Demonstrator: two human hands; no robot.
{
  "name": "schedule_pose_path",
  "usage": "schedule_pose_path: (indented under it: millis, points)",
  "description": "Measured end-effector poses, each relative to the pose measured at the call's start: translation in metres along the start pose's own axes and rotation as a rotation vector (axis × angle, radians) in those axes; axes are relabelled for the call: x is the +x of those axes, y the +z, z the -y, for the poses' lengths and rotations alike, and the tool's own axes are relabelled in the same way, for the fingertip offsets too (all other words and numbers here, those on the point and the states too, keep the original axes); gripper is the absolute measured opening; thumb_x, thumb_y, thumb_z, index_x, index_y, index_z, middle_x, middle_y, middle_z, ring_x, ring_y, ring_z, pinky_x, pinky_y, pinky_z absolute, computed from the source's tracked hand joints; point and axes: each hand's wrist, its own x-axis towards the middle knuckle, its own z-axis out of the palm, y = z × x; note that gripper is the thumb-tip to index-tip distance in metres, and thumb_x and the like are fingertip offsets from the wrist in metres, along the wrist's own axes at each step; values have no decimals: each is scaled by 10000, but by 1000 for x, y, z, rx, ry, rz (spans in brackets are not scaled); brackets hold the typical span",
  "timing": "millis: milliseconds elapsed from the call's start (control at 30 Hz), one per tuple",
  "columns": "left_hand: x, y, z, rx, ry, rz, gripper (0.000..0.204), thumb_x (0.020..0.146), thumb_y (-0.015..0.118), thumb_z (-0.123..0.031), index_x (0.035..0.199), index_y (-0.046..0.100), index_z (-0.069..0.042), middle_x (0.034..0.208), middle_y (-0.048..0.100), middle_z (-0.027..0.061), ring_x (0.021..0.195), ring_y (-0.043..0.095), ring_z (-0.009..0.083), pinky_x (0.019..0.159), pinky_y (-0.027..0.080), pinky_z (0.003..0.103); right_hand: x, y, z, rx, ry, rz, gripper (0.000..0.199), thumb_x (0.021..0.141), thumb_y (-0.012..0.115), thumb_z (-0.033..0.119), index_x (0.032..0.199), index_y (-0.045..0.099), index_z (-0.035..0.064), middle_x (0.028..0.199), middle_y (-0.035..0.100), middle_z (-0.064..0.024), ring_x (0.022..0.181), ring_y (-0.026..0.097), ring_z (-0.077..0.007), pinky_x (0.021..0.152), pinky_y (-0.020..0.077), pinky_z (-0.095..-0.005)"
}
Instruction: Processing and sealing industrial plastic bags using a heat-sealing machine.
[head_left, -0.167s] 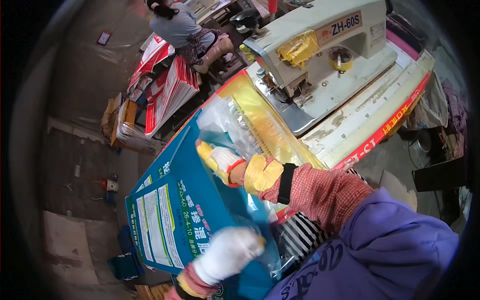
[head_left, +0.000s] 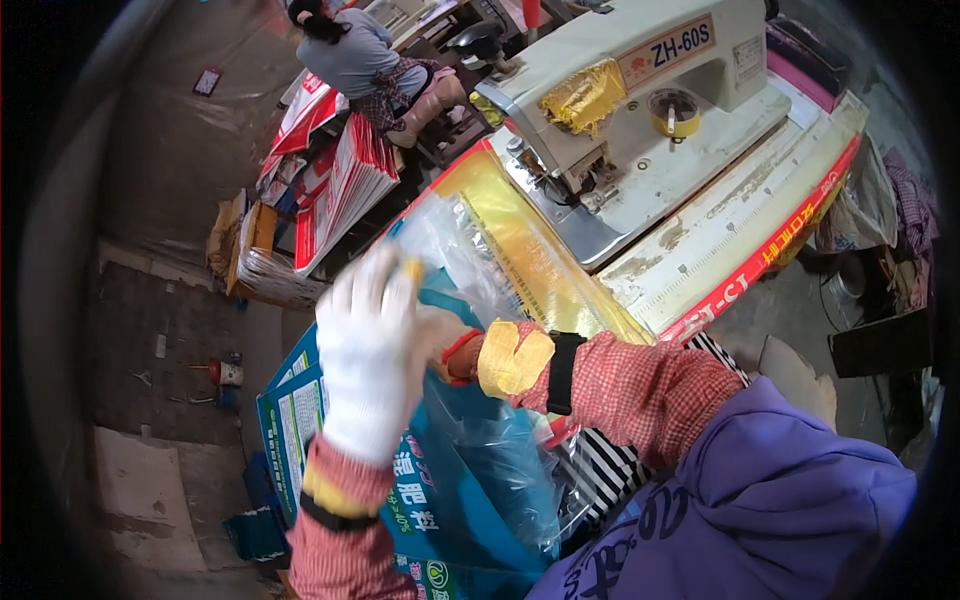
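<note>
A blue woven sack (head_left: 420,510) with printed panels lies slanted across my lap and against the table, a clear plastic liner (head_left: 500,480) showing at its mouth. My left hand (head_left: 370,350), in a white knit glove, reaches over the sack's upper part, its back toward me and its fingers stretched out. Just behind it is my right hand (head_left: 437,335), at the sack's mouth edge; the left hand covers most of its fingers, so its hold is hidden. Yellow patches and black bands wrap both checked sleeves.
A pale sewing machine (head_left: 660,110) stands on the worn table (head_left: 690,270), with a tape roll (head_left: 674,112) on its bed. Yellow film sheeting (head_left: 530,260) covers the near table edge. At the far left, a seated person (head_left: 370,60) is beside stacked red-and-white sacks (head_left: 345,190).
My left hand has swung up from the lower part of the sack to beside my right hand, now covering much of it. The right arm has barely moved.
</note>
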Motion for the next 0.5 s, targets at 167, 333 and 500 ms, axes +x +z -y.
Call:
schedule_pose_path:
  millis: [167, 333, 500]
  points:
    - [6, 81, 19, 229, 84, 598, 160, 717, 555, -163, 851, 594, -84, 865, 609, 93, 802, 600, 274, 675, 485, 345, -18, 33, 24, -112, -414, 14, 359, 854, 437, 331, 1033, 605, 68, 975, 624, -190, 894, 595, -347, 778, 458, -415]
    - [-38, 70, 46, -35, -153, 510, 179, 765, 519, -90, 940, 557, -85, 771, 620, 120, 675, 621, 298, 587, 497, 397, -51, -60, 100, -33, 287, 715, 625, 819, 450, 516, 1293, 413, 111, 1005, 608, -239, 832, 615, -364, 758, 476, -412]
    - [2, 73, 69, 454, -280, 683, 353, 796, 504, -129, 1142, 499, -61, 751, 620, 116, 654, 628, 266, 559, 496, 366, -49, -53, 96, 14, 496, 779, 604, 787, 498, 500, 1287, 416, 170, 911, 628, -228, 708, 635, -350, 617, 494, -431]
